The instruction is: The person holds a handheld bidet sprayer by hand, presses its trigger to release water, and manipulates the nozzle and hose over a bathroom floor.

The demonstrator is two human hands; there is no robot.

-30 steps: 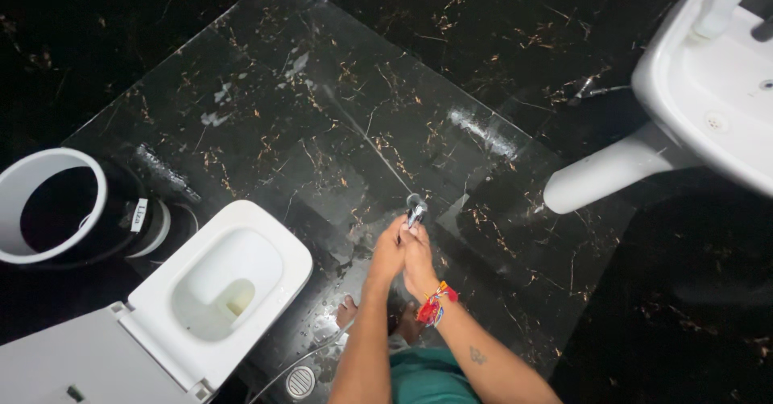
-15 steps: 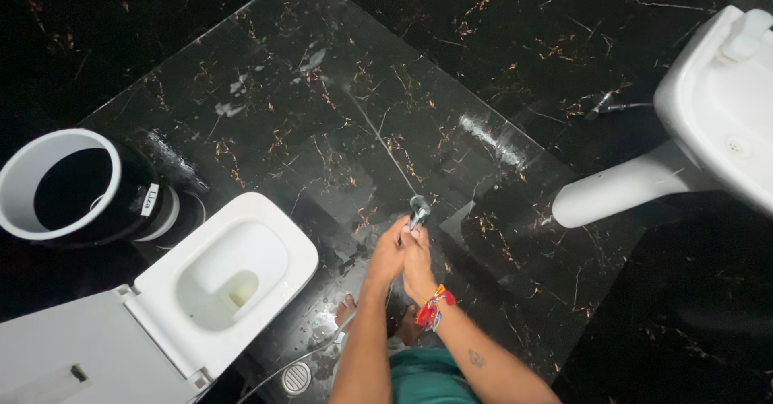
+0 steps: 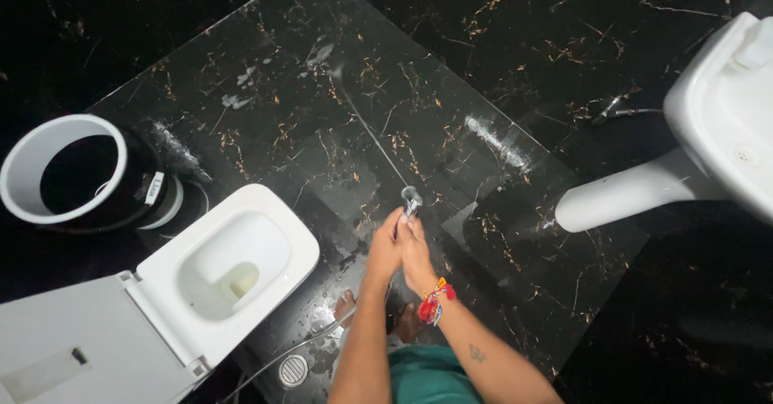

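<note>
— What are the hands doing?
— The left hand (image 3: 385,249) and right hand (image 3: 416,253) are pressing together, gripping a small chrome spray nozzle (image 3: 411,200) just beyond the fingertips, spraying the black marble floor (image 3: 322,114).
— Nearby?
— A white square toilet (image 3: 229,267) is sitting left of them.

Bathroom: white toilet (image 3: 217,279), pedestal washbasin (image 3: 708,138), black marble floor (image 3: 499,66).
</note>
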